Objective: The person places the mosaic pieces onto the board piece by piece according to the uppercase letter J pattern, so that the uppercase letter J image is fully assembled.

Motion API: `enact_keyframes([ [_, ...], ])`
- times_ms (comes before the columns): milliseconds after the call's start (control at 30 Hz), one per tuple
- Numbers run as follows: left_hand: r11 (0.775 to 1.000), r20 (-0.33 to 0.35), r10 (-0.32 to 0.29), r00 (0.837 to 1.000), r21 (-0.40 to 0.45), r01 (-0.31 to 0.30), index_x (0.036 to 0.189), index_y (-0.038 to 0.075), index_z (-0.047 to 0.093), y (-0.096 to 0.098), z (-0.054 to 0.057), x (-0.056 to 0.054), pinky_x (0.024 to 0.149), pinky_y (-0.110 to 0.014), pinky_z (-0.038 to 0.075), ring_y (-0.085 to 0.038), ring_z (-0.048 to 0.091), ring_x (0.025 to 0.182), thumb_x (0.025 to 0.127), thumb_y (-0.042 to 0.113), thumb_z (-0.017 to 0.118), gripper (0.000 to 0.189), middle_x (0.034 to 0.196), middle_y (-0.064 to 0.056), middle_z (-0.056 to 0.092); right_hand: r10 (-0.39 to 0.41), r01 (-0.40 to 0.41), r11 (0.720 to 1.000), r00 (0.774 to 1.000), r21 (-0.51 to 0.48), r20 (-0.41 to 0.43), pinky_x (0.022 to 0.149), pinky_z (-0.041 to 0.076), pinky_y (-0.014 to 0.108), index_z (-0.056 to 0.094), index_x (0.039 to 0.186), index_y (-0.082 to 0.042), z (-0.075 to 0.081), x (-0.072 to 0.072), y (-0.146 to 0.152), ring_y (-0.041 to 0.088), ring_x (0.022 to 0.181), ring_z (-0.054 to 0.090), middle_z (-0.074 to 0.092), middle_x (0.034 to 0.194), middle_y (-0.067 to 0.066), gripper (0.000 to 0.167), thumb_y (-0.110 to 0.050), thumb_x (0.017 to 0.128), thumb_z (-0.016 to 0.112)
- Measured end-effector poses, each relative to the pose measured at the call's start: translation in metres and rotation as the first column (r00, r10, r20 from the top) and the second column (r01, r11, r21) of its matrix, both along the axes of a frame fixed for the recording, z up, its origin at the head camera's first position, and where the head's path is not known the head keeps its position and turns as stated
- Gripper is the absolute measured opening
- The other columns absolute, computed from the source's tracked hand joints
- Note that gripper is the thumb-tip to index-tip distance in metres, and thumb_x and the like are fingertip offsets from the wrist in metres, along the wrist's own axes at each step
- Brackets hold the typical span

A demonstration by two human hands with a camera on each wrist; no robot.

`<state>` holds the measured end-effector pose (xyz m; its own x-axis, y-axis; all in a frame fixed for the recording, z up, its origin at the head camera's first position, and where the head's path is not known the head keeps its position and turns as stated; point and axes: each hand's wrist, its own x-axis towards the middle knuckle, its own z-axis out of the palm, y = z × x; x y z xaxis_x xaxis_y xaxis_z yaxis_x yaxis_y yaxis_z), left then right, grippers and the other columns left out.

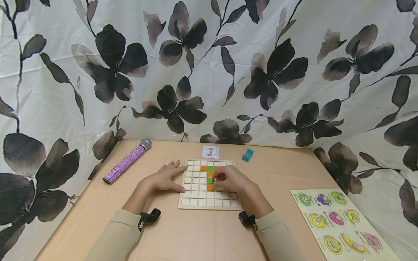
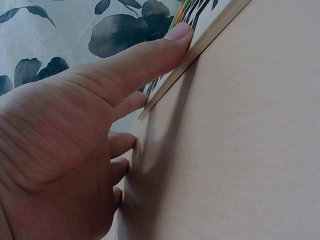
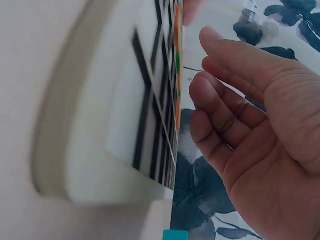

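Note:
A pale wooden grid board (image 1: 193, 203) lies on the table, with orange tiles (image 1: 203, 168) and green tiles (image 1: 210, 168) set in some of its squares. At the board's left edge, my left hand (image 1: 162, 177) rests with fingers spread; its thumb (image 2: 170, 42) and index fingertip touch the board's side. My right hand (image 1: 236, 180) hovers over the right half, fingertips close to the column of tiles and covering part of them. In the right wrist view, the loosely bent fingers (image 3: 220, 120) and thumb have nothing between them.
Behind the board lie a small printed card (image 1: 210, 152) with a coloured pattern and a teal block (image 1: 248, 155). A glittery purple microphone (image 1: 125, 163) lies at the left. On the right is a sheet of fruit stickers (image 1: 326, 235). A floral cloth (image 1: 228, 83) hangs behind the table.

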<state>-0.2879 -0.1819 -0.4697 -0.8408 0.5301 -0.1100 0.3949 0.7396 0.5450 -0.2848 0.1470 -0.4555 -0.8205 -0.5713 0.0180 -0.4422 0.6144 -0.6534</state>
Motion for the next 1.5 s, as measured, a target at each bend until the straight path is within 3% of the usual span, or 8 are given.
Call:
enact_keyframes([
  [500, 1.0, 0.005, 0.0, 1.0, -0.006, 0.0, 0.162, 0.013, 0.038, 0.0, 0.001, -0.001, 0.127, -0.069, 0.004, -0.053, 0.007, 0.158, 0.083, 0.054, 0.082, 0.099, 0.17, -0.031, 0.015, -0.094, 0.094, 0.996, 0.995, -0.011, -0.044, 0.065, 0.05, 0.026, 0.076, 0.121, -0.01, 0.015, -0.003, 0.02, 0.018, 0.081, 0.058, 0.067, 0.091, -0.004, 0.035, -0.024, 0.09, 0.084],
  [933, 1.0, 0.005, 0.003, 1.0, -0.009, -0.003, 0.162, 0.014, 0.039, 0.0, 0.001, 0.0, 0.127, -0.069, 0.004, -0.053, 0.007, 0.158, 0.083, 0.053, 0.082, 0.098, 0.17, -0.03, 0.015, -0.179, 0.174, 0.98, 0.982, -0.094, -0.051, 0.074, 0.054, 0.029, 0.076, 0.121, -0.009, 0.024, -0.006, 0.047, 0.02, 0.087, 0.061, 0.072, 0.099, 0.004, 0.034, -0.019, 0.089, 0.083],
  [1200, 1.0, 0.01, -0.001, 1.0, -0.007, 0.001, 0.162, 0.013, 0.039, 0.001, 0.002, 0.0, 0.127, -0.069, 0.004, -0.053, 0.007, 0.158, 0.083, 0.053, 0.082, 0.098, 0.17, -0.031, 0.015, -0.2, 0.194, 0.976, 0.978, -0.103, -0.054, 0.075, 0.055, 0.03, 0.077, 0.117, -0.013, 0.027, -0.007, 0.064, 0.021, 0.088, 0.06, 0.072, 0.102, 0.005, 0.029, -0.016, 0.089, 0.083],
  [1500, 1.0, 0.016, 0.008, 1.0, -0.002, -0.008, 0.162, 0.013, 0.039, 0.001, 0.003, 0.002, 0.128, -0.068, 0.004, -0.053, 0.007, 0.158, 0.083, 0.052, 0.083, 0.098, 0.17, -0.03, 0.015, -0.175, 0.171, 0.983, 0.983, -0.073, -0.051, 0.075, 0.054, 0.028, 0.074, 0.12, -0.001, 0.027, -0.011, 0.084, 0.021, 0.087, 0.061, 0.07, 0.096, 0.005, 0.03, -0.005, 0.09, 0.078],
])
